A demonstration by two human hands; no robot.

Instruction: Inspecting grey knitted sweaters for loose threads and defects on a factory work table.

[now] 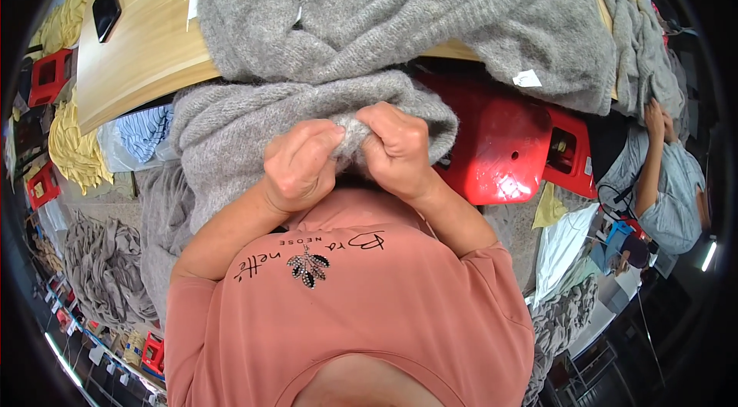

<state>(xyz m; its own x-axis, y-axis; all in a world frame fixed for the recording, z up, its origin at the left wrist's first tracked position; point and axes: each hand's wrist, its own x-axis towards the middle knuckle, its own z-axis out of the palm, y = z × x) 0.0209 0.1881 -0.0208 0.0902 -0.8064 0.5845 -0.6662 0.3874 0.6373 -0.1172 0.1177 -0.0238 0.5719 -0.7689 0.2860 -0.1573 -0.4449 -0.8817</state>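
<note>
A grey knitted garment [238, 119] lies bunched across my lap, below the table edge. My left hand [302, 161] is closed on a fold of it, thumb and fingers pinched together. Close beside it, my right hand [394, 147] pinches the same bit of knit, which shows as a small pale tuft between the two hands. The fingertips hide the exact spot that they grip. On the table ahead, a large heap of grey knitwear [400, 11] hangs over the near edge, with a small white tag [526, 79] on it.
A black phone [107, 10] lies on the wooden table [154, 46] at the left. At my right stands a red plastic stool [500, 146]. Yellow cloth [74, 146] and a grey garment pile [104, 269] are on the left. Another person's hand [655, 121] touches grey knitwear at far right.
</note>
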